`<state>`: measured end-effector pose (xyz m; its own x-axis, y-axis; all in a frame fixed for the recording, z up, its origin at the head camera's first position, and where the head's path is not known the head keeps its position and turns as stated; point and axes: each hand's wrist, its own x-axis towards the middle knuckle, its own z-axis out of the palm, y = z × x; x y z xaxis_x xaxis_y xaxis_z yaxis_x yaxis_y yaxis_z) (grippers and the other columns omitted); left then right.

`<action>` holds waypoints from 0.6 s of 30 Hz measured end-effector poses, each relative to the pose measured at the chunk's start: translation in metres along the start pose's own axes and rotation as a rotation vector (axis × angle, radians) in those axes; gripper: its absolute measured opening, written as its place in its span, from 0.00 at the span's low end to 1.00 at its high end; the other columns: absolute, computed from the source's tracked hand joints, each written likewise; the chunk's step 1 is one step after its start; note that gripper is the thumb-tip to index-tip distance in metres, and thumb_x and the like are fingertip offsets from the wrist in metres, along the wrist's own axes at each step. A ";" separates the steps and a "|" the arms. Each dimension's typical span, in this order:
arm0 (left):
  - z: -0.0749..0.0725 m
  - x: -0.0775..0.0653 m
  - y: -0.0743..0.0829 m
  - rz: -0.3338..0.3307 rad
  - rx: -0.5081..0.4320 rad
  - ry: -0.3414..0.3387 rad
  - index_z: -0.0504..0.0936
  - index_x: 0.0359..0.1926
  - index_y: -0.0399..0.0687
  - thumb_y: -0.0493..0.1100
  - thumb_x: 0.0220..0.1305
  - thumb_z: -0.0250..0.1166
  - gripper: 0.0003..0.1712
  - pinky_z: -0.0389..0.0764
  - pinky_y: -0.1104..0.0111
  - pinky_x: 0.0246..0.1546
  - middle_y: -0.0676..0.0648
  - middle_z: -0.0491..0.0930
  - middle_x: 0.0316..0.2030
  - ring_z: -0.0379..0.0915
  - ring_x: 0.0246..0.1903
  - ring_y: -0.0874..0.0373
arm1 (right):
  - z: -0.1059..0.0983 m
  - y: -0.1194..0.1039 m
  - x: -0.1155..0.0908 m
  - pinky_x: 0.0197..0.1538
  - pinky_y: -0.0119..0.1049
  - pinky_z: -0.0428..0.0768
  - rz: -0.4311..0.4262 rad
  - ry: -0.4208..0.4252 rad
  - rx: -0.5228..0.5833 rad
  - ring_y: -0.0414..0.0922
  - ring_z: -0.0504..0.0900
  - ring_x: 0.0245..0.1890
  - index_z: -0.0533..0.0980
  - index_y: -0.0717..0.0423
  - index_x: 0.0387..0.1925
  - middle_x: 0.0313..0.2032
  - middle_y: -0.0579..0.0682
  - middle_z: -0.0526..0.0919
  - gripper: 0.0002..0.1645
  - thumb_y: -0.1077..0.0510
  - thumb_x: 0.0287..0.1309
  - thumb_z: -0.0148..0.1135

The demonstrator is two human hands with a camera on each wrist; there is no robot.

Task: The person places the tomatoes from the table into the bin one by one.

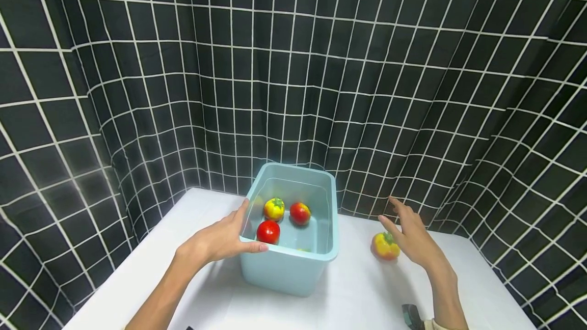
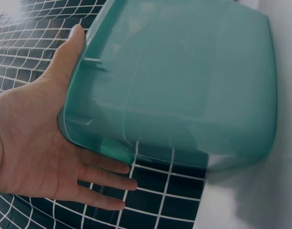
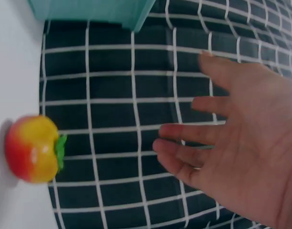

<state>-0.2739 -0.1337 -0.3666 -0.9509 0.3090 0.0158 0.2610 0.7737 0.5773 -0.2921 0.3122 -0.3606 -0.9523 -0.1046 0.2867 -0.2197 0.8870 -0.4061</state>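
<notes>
A light blue plastic bin [image 1: 293, 274] stands on the white table. My left hand [image 1: 215, 238] rests against its near left corner, thumb along the near rim and straight fingers along the left side; the left wrist view shows the same hand [image 2: 50, 143] with its fingers spread outside the wall. Inside lie a yellow-and-red toy fruit [image 1: 274, 209] with a green top, a red one [image 1: 268, 231] and a red-orange one [image 1: 300, 214]. My right hand [image 1: 415, 238] hovers, fingers apart and holding nothing, above another yellow-and-red toy fruit [image 3: 32, 149] on the table.
Dark cloth [image 1: 293, 90] with a white grid hangs behind and on both sides. The white tabletop [image 1: 353, 294] extends around the bin. A dark device [image 1: 411, 315] sits at the right wrist. A yellow sliver shows inside the bin behind its near wall.
</notes>
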 end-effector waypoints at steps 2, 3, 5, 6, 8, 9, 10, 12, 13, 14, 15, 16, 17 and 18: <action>0.001 0.001 0.000 -0.001 0.002 0.000 0.38 0.85 0.45 0.81 0.51 0.69 0.78 0.66 0.39 0.75 0.40 0.53 0.83 0.59 0.80 0.42 | 0.000 0.009 0.000 0.66 0.78 0.67 0.040 -0.029 -0.032 0.74 0.62 0.72 0.50 0.67 0.80 0.73 0.77 0.62 0.50 0.36 0.77 0.51; 0.001 0.001 0.000 -0.001 0.002 0.000 0.38 0.85 0.45 0.81 0.51 0.69 0.78 0.66 0.39 0.75 0.40 0.52 0.83 0.58 0.80 0.42 | 0.000 0.014 0.001 0.66 0.78 0.66 0.059 -0.042 -0.043 0.75 0.61 0.72 0.50 0.68 0.80 0.73 0.77 0.60 0.51 0.36 0.77 0.52; 0.001 0.001 0.000 0.000 0.004 0.000 0.38 0.85 0.45 0.81 0.51 0.69 0.78 0.66 0.39 0.75 0.40 0.52 0.83 0.58 0.80 0.42 | 0.001 0.021 0.001 0.66 0.79 0.64 0.093 -0.061 -0.055 0.77 0.59 0.72 0.49 0.68 0.80 0.73 0.78 0.58 0.50 0.37 0.77 0.52; 0.001 0.001 0.000 -0.001 0.006 0.001 0.38 0.85 0.45 0.81 0.51 0.69 0.78 0.66 0.39 0.75 0.40 0.53 0.83 0.58 0.80 0.42 | 0.001 0.024 0.001 0.67 0.79 0.64 0.106 -0.065 -0.063 0.77 0.58 0.72 0.49 0.69 0.80 0.73 0.79 0.58 0.50 0.38 0.77 0.52; 0.001 0.001 0.000 -0.004 0.016 0.001 0.38 0.85 0.46 0.81 0.51 0.69 0.78 0.66 0.39 0.75 0.40 0.53 0.83 0.58 0.80 0.42 | 0.001 0.029 0.001 0.66 0.79 0.64 0.127 -0.072 -0.069 0.78 0.57 0.73 0.49 0.69 0.80 0.73 0.79 0.57 0.50 0.38 0.77 0.53; 0.001 0.001 0.000 -0.005 0.019 0.002 0.38 0.85 0.46 0.81 0.51 0.69 0.78 0.67 0.39 0.75 0.40 0.53 0.83 0.58 0.80 0.42 | 0.000 0.032 0.002 0.67 0.79 0.64 0.132 -0.073 -0.073 0.78 0.57 0.73 0.49 0.69 0.80 0.73 0.79 0.57 0.50 0.38 0.77 0.53; 0.001 0.001 0.000 -0.007 0.024 0.003 0.38 0.85 0.46 0.82 0.51 0.68 0.78 0.67 0.39 0.74 0.40 0.53 0.83 0.58 0.80 0.42 | 0.000 0.033 0.002 0.67 0.79 0.63 0.135 -0.071 -0.076 0.78 0.57 0.73 0.49 0.70 0.79 0.73 0.79 0.57 0.50 0.39 0.77 0.53; 0.001 0.001 0.000 -0.012 0.029 0.003 0.38 0.85 0.47 0.82 0.51 0.68 0.78 0.67 0.39 0.74 0.40 0.53 0.83 0.57 0.80 0.41 | 0.000 0.036 0.003 0.67 0.78 0.63 0.141 -0.073 -0.082 0.78 0.57 0.72 0.49 0.70 0.79 0.73 0.79 0.57 0.50 0.39 0.77 0.53; 0.001 0.001 0.000 -0.013 0.029 0.004 0.38 0.85 0.47 0.82 0.51 0.68 0.78 0.67 0.39 0.74 0.40 0.53 0.83 0.57 0.80 0.41 | -0.001 0.037 0.004 0.67 0.78 0.63 0.144 -0.073 -0.083 0.78 0.58 0.72 0.49 0.71 0.79 0.73 0.80 0.57 0.50 0.39 0.77 0.53; 0.001 0.001 0.000 -0.017 0.029 0.003 0.38 0.85 0.47 0.82 0.51 0.68 0.78 0.67 0.39 0.74 0.40 0.52 0.83 0.57 0.81 0.41 | -0.001 0.038 0.004 0.67 0.79 0.63 0.149 -0.075 -0.084 0.79 0.58 0.72 0.49 0.71 0.79 0.73 0.80 0.57 0.50 0.39 0.77 0.53; 0.001 0.001 0.000 -0.016 0.031 0.001 0.38 0.85 0.47 0.82 0.51 0.68 0.78 0.67 0.38 0.74 0.40 0.53 0.83 0.57 0.80 0.40 | 0.000 0.040 0.004 0.67 0.78 0.63 0.155 -0.080 -0.089 0.79 0.58 0.72 0.50 0.71 0.79 0.72 0.80 0.57 0.50 0.39 0.77 0.53; 0.001 0.001 0.000 -0.020 0.032 -0.001 0.38 0.85 0.47 0.82 0.51 0.68 0.78 0.67 0.38 0.74 0.40 0.53 0.83 0.57 0.80 0.40 | 0.000 0.041 0.005 0.67 0.79 0.63 0.164 -0.089 -0.091 0.79 0.58 0.72 0.49 0.71 0.79 0.72 0.81 0.57 0.50 0.40 0.77 0.53; 0.001 0.001 0.001 -0.021 0.032 -0.003 0.38 0.85 0.47 0.82 0.51 0.68 0.78 0.67 0.38 0.74 0.40 0.53 0.83 0.56 0.80 0.40 | 0.001 0.043 0.005 0.67 0.79 0.63 0.172 -0.097 -0.099 0.80 0.58 0.71 0.50 0.72 0.79 0.72 0.81 0.57 0.50 0.40 0.77 0.53; 0.001 0.001 0.001 -0.022 0.033 -0.004 0.38 0.85 0.47 0.82 0.51 0.68 0.78 0.67 0.38 0.74 0.40 0.52 0.83 0.56 0.81 0.40 | 0.002 0.045 0.005 0.66 0.79 0.64 0.177 -0.103 -0.107 0.81 0.58 0.71 0.50 0.72 0.78 0.71 0.81 0.58 0.49 0.40 0.76 0.54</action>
<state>-0.2742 -0.1320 -0.3673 -0.9558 0.2939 0.0005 0.2457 0.7981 0.5501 -0.3070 0.3513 -0.3791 -0.9918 0.0163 0.1266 -0.0287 0.9378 -0.3461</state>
